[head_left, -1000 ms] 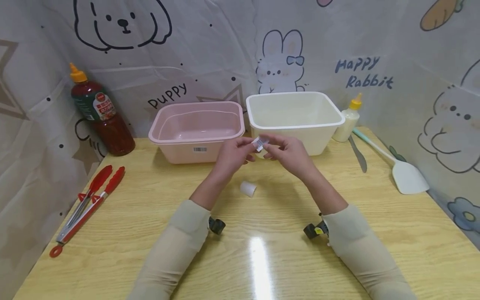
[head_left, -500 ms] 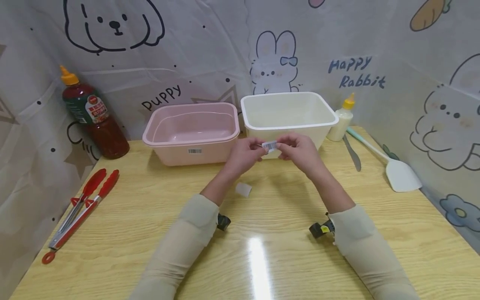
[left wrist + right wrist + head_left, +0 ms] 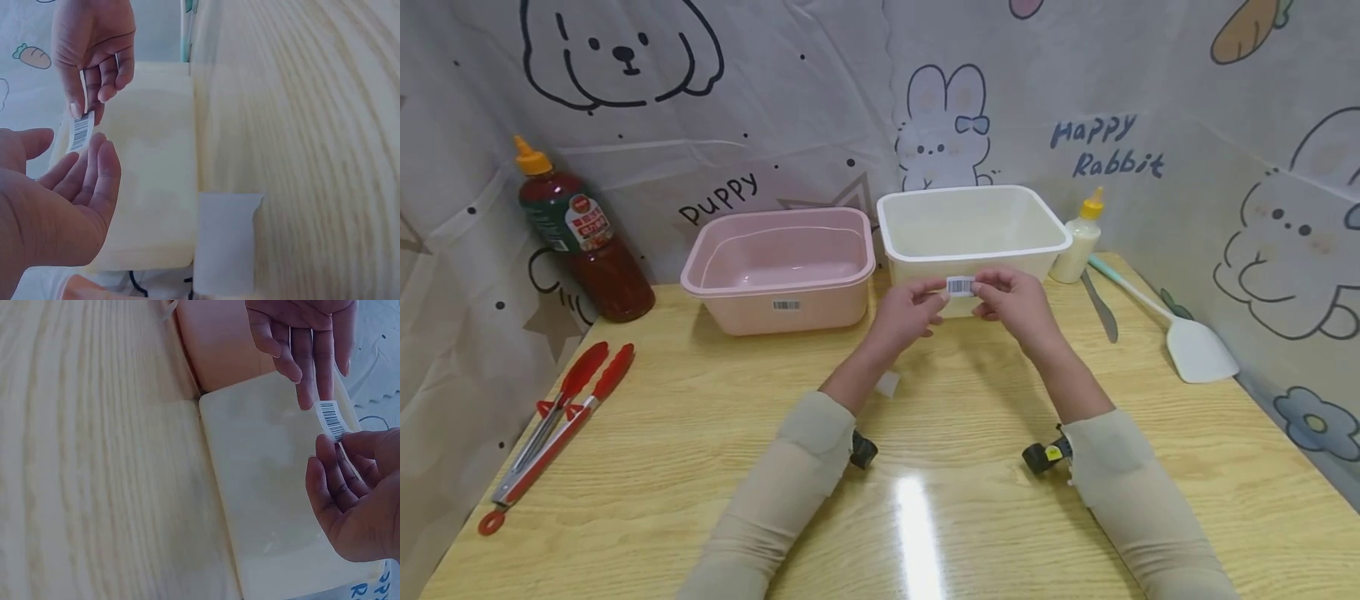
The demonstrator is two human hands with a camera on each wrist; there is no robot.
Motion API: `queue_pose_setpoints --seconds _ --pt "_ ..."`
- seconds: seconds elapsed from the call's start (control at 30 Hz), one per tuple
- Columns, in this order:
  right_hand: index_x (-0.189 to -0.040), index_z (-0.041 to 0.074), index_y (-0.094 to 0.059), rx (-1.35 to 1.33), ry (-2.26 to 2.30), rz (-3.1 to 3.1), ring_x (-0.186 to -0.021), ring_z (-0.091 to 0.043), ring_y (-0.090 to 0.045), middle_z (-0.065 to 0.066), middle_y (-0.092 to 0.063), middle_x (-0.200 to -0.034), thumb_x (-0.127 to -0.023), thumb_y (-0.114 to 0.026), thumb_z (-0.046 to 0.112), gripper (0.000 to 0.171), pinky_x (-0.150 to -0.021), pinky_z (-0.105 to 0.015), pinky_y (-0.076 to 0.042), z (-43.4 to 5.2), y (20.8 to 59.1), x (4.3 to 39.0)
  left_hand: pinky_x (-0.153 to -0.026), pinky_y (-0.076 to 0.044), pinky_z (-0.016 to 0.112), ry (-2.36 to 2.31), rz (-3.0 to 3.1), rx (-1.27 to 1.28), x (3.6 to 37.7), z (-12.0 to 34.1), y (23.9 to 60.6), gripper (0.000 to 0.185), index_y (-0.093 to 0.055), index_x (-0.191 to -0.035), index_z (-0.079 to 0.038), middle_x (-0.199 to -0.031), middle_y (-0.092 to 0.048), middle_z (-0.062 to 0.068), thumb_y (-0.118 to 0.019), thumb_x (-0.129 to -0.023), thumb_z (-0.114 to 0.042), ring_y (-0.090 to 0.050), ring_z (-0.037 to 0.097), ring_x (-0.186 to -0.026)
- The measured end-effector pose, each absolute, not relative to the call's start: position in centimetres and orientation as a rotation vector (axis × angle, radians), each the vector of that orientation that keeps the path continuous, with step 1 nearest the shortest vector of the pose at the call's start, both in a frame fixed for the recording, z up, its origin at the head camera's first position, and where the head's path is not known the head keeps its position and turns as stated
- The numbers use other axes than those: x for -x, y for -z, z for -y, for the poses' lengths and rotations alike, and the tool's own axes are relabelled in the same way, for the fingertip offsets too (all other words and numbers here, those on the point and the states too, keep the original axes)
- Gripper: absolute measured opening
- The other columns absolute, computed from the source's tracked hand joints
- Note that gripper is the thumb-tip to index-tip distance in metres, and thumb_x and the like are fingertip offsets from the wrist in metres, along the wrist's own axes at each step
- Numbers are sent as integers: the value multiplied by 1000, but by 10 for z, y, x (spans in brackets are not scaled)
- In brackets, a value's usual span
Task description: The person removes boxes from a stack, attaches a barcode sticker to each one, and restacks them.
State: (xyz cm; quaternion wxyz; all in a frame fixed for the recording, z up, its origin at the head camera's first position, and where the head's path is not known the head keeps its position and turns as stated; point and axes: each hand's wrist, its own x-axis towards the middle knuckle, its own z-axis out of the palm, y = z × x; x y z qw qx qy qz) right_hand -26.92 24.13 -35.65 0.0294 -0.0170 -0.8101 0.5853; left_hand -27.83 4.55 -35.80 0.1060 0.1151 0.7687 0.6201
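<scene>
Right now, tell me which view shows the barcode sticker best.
The right wrist view: the barcode sticker is close, its bars clear. The head view shows it small between both hands; the left wrist view shows it edge-on.

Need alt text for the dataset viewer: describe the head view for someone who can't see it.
Two hands, the left hand and the right hand, pinch a small barcode sticker between them above a wooden table, just in front of a cream tub. A pink tub stands left of it, red tongs lie far left.

Home kitchen corner: sauce bottle [image 3: 576, 233], tongs [image 3: 553, 421]
</scene>
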Motion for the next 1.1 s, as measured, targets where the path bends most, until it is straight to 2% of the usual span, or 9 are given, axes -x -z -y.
queue_pose_setpoints --seconds 0.13,0.23,0.4,0.6,0.9,1.1 --pt "-128 -2 -62 73 -1858 2471 -72 -5 -68 1 -69 -104 -101 -64 21 36 -73 -22 -61 -247 362 273 -71 -60 25 -1807 -2289 -330 280 -51 363 40 -63 -139 -17 -127 -72 11 -63 -100 -25 -72 26 -102" --pt "-130 -2 -62 87 -1867 2459 -72 -5 -67 6 -67 -99 -100 -65 21 38 -73 -23 -61 -252 365 275 -72 -59 26 -1792 -2283 -340 281 -56 365 42 -60 -142 -18 -128 -72 10 -62 -101 -26 -71 26 -104" --pt "-128 -1 -64 116 -1802 2463 -71 -5 -66 2 -67 -102 -100 -65 22 36 -71 -21 -60 -257 367 276 -73 -59 27 -1781 -2267 -358 282 -64 367 45 -57 -145 -17 -129 -71 10 -61 -102 -27 -70 31 -110" --pt "-125 0 -67 151 -1728 2463 -69 -4 -66 -7 -69 -107 -100 -66 21 33 -69 -21 -59 -262 367 276 -70 -57 27 -1787 -2263 -365 282 -75 368 46 -55 -147 -17 -126 -72 10 -60 -102 -27 -71 31 -108" --pt "-121 -2 -68 184 -1716 2370 -65 -3 -64 7 -68 -92 -98 -67 20 31 -68 -20 -59 -266 367 277 -66 -54 25 -1770 -2253 -393 279 -86 366 49 -50 -151 -18 -127 -71 8 -60 -103 -26 -69 24 -102" --pt "-121 -2 -68 197 -1677 2365 -64 -2 -64 -4 -70 -100 -98 -67 19 31 -67 -20 -58 -268 367 279 -66 -55 26 -1780 -2245 -383 279 -91 365 52 -47 -153 -19 -133 -69 9 -60 -103 -27 -70 31 -109"
